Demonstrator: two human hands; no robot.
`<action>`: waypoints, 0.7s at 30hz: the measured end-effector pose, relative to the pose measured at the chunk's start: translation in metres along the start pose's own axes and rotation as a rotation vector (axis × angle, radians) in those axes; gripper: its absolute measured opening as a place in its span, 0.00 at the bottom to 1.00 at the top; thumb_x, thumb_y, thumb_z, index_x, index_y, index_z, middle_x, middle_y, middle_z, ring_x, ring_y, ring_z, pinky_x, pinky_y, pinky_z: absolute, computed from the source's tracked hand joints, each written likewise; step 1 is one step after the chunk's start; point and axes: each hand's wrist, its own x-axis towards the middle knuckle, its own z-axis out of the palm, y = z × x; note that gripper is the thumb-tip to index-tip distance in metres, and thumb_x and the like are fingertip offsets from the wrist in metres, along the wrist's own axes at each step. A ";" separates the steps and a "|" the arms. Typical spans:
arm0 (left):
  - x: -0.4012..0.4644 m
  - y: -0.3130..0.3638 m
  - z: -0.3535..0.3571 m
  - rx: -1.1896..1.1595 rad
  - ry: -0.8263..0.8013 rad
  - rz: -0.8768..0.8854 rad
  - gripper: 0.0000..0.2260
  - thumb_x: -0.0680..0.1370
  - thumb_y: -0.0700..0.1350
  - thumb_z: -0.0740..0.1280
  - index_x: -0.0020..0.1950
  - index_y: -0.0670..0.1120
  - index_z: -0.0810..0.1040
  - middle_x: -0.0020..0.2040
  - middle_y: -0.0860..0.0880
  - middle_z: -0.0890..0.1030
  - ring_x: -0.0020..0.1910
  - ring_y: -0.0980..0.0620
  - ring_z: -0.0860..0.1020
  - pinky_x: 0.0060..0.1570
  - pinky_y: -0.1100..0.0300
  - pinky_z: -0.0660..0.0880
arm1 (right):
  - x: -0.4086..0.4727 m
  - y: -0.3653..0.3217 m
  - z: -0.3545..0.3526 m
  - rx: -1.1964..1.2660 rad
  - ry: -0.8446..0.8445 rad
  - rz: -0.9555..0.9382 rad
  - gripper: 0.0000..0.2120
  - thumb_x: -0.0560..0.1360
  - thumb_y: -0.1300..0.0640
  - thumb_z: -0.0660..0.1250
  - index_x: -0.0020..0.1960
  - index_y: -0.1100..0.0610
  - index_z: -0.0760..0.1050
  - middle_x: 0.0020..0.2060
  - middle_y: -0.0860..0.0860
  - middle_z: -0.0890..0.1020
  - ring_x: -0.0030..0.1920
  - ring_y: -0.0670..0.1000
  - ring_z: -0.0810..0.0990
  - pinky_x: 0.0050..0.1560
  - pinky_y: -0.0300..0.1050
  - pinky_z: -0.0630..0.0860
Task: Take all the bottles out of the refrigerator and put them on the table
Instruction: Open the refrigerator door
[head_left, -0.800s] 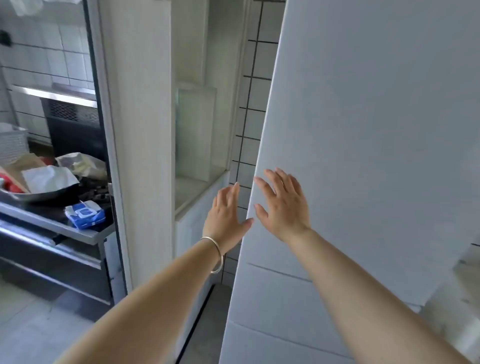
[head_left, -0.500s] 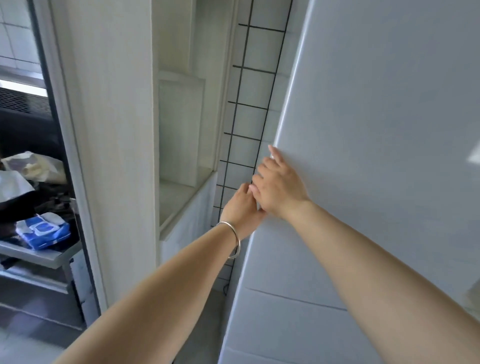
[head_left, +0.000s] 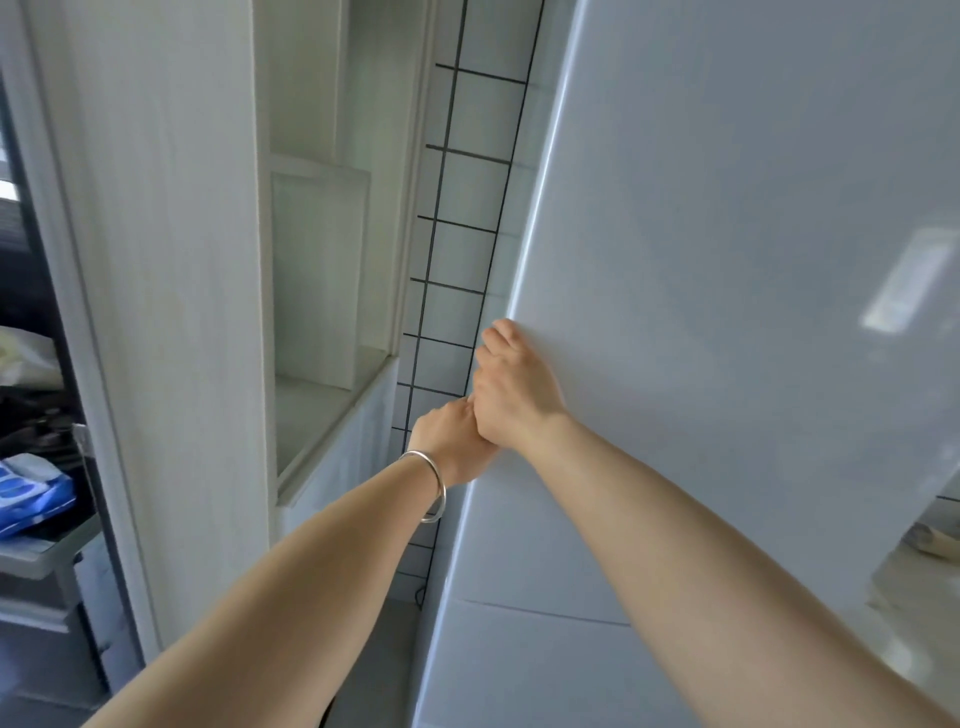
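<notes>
The pale grey refrigerator door (head_left: 727, 260) fills the right half of the view and looks closed. My right hand (head_left: 514, 395) has its fingers curled around the door's left edge. Just below it my left hand (head_left: 452, 441), with a silver bangle on the wrist, grips the same edge, touching the right hand. No bottles and no table are in view; the refrigerator's inside is hidden. A seam (head_left: 545, 613) lower down marks a second door or drawer.
A white tiled wall (head_left: 457, 249) with dark grout runs beside the refrigerator. A white cabinet with an open niche (head_left: 322, 291) stands to the left. Further left a counter carries a blue packet (head_left: 31, 493).
Both hands went from flat and spread in front of the door to curled onto its left edge. The view has swung right and closer to the refrigerator.
</notes>
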 end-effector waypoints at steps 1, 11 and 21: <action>-0.004 0.001 -0.002 -0.005 -0.001 0.001 0.05 0.76 0.44 0.55 0.41 0.47 0.65 0.36 0.49 0.74 0.44 0.40 0.77 0.37 0.56 0.67 | -0.003 0.000 -0.002 0.011 0.014 -0.009 0.18 0.71 0.52 0.54 0.42 0.49 0.84 0.39 0.46 0.82 0.50 0.52 0.74 0.62 0.49 0.55; -0.100 0.015 0.009 -0.031 0.345 0.328 0.18 0.66 0.62 0.56 0.31 0.47 0.65 0.22 0.58 0.61 0.23 0.50 0.65 0.24 0.68 0.51 | -0.104 0.003 -0.059 0.164 0.567 -0.061 0.12 0.65 0.61 0.59 0.29 0.57 0.80 0.28 0.51 0.77 0.39 0.55 0.77 0.66 0.49 0.65; -0.239 0.114 0.016 -0.048 0.532 0.858 0.14 0.80 0.58 0.53 0.41 0.51 0.68 0.32 0.52 0.76 0.29 0.55 0.70 0.30 0.72 0.60 | -0.314 0.030 -0.110 0.371 0.792 -0.039 0.06 0.69 0.57 0.64 0.42 0.57 0.79 0.52 0.53 0.79 0.59 0.54 0.74 0.73 0.47 0.55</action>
